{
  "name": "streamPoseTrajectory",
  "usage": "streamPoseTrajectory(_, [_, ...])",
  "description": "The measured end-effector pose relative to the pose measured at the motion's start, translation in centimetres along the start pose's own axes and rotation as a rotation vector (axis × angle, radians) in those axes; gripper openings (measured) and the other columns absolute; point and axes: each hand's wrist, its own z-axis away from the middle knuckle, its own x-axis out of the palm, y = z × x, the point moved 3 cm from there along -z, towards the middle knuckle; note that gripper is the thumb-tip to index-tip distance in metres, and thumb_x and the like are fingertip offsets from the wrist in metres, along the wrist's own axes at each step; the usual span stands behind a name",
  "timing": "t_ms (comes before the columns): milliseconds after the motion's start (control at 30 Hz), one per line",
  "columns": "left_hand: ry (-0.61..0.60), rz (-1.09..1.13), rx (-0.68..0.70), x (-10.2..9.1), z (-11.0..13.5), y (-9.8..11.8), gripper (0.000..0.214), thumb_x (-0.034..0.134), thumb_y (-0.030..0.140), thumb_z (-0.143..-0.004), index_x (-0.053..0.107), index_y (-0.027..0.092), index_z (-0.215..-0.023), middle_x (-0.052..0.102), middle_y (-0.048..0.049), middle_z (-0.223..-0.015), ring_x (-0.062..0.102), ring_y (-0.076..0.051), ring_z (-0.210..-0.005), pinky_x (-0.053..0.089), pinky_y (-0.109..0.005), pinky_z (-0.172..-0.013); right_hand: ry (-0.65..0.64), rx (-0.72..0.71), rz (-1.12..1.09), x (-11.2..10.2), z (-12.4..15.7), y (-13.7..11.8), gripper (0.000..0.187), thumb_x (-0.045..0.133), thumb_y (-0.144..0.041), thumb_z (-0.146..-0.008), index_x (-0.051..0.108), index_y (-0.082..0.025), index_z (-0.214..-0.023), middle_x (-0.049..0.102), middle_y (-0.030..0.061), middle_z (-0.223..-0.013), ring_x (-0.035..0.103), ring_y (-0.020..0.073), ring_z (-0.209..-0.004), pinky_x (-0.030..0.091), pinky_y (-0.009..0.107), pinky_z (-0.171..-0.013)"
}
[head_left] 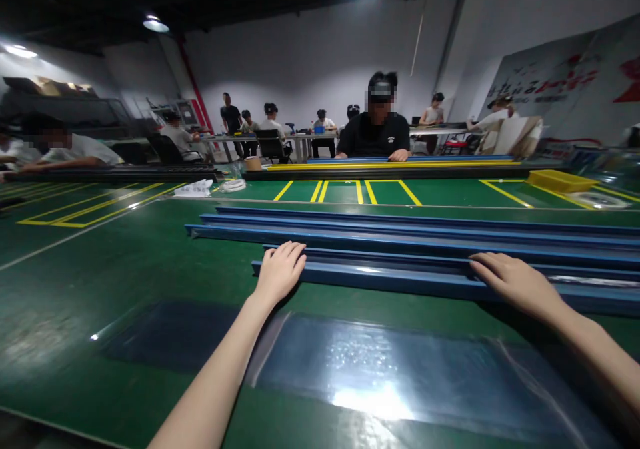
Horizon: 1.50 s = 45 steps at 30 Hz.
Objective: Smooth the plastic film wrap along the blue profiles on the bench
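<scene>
A long blue channel rail lies lengthwise on the green table, nearest to me. My left hand grips it close to its left end, fingers bent over the top edges. Farther right along the same rail, my right hand holds it with the fingers over the top and the thumb on the near side. The undersides of the fingers are hidden. Just beyond lie more blue rails, parallel to it and reaching farther left. Closer to me, a flat clear plastic sheet lies on the table and reflects the lamp light.
Across the green table sits a person in black, hands near yellow rails and a black rail. A yellow tray stands at the back right. White bags lie at the back left. Several people work behind.
</scene>
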Motion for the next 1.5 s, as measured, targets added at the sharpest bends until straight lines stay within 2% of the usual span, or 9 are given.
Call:
streamPoseTrajectory(167, [0.007,-0.046,-0.024,0.0,0.0,0.3,0.038,0.025,0.031,-0.089,0.051,0.022,-0.116,0.053,-0.0047,-0.122,0.043,-0.018,-0.117,0.032,-0.036,-0.090,-0.006,0.018,0.168,0.2,0.2,-1.1,0.043,0.022,-0.039,-0.088,0.059,-0.018,-0.090,0.063,0.0111,-0.093,0.056,0.0237,-0.085,0.040,0.035,-0.073])
streamPoseTrajectory(367, [0.001,-0.103,-0.061,-0.1,0.0,1.0,0.039,0.025,0.031,-0.088,0.051,0.021,-0.115,0.054,-0.0076,-0.121,0.044,-0.021,-0.115,0.033,-0.039,-0.090,-0.001,-0.023,0.233,0.1,0.1,-1.7,0.039,0.020,-0.035,-0.089,0.056,-0.019,-0.088,0.061,0.0090,-0.086,0.053,0.0213,-0.086,0.036,0.032,-0.071])
streamPoseTrajectory(567, [-0.019,-0.200,-0.066,0.0,-0.6,3.8,0.039,0.025,0.028,-0.088,0.052,0.016,-0.112,0.056,-0.0118,-0.117,0.043,-0.026,-0.114,0.032,-0.040,-0.090,-0.013,0.009,0.257,-0.4,0.0,-2.5,0.038,0.020,-0.032,-0.089,0.055,-0.019,-0.082,0.061,0.0073,-0.079,0.052,0.0193,-0.077,0.033,0.031,-0.067])
streamPoseTrajectory(700, [-0.050,-0.127,0.067,0.5,-1.9,8.4,0.037,0.025,0.030,-0.089,0.053,0.017,-0.108,0.059,-0.0103,-0.110,0.048,-0.022,-0.106,0.032,-0.035,-0.087,-0.017,0.020,0.257,-0.6,0.1,-2.8,0.038,0.020,-0.031,-0.089,0.055,-0.019,-0.081,0.061,0.0067,-0.079,0.053,0.0187,-0.078,0.032,0.030,-0.068])
streamPoseTrajectory(767, [-0.045,-0.064,0.168,0.8,-2.8,11.7,0.037,0.024,0.029,-0.090,0.053,0.016,-0.108,0.060,-0.0100,-0.105,0.051,-0.021,-0.100,0.032,-0.035,-0.086,-0.013,0.019,0.249,-0.6,0.2,-2.8,0.039,0.020,-0.032,-0.090,0.056,-0.018,-0.084,0.061,0.0070,-0.080,0.053,0.0188,-0.078,0.032,0.030,-0.069])
streamPoseTrajectory(967, [-0.031,0.071,0.303,2.1,-4.9,22.0,0.034,0.029,0.033,-0.088,0.057,0.014,-0.092,0.061,-0.0101,-0.092,0.054,-0.023,-0.088,0.034,-0.037,-0.079,0.018,-0.057,0.212,-0.6,0.7,-2.9,0.043,0.019,-0.032,-0.091,0.058,-0.014,-0.099,0.062,0.0094,-0.091,0.053,0.0206,-0.084,0.034,0.031,-0.075])
streamPoseTrajectory(1067, [-0.009,0.125,0.321,2.8,-5.5,24.8,0.034,0.029,0.035,-0.088,0.056,0.015,-0.095,0.061,-0.0095,-0.095,0.054,-0.023,-0.090,0.036,-0.037,-0.078,0.022,-0.082,0.194,-0.6,1.0,-2.7,0.043,0.021,-0.031,-0.091,0.057,-0.012,-0.105,0.062,0.0106,-0.097,0.054,0.0210,-0.089,0.035,0.032,-0.078])
streamPoseTrajectory(1233, [-0.035,0.135,0.247,3.2,-5.8,24.9,0.037,0.030,0.038,-0.087,0.057,0.013,-0.091,0.062,-0.0109,-0.091,0.054,-0.023,-0.088,0.038,-0.036,-0.078,0.084,-0.142,0.151,-0.4,1.4,-2.1,0.042,0.025,-0.032,-0.090,0.056,-0.010,-0.108,0.061,0.0110,-0.105,0.054,0.0203,-0.094,0.036,0.032,-0.082])
streamPoseTrajectory(1500, [0.008,0.125,0.251,2.9,-5.8,24.5,0.035,0.034,0.036,-0.084,0.060,0.012,-0.085,0.063,-0.0106,-0.085,0.056,-0.023,-0.083,0.040,-0.035,-0.076,0.276,-0.222,0.145,-0.6,2.3,-0.5,0.037,0.031,-0.033,-0.089,0.059,-0.013,-0.102,0.064,0.0087,-0.099,0.055,0.0194,-0.091,0.037,0.032,-0.079])
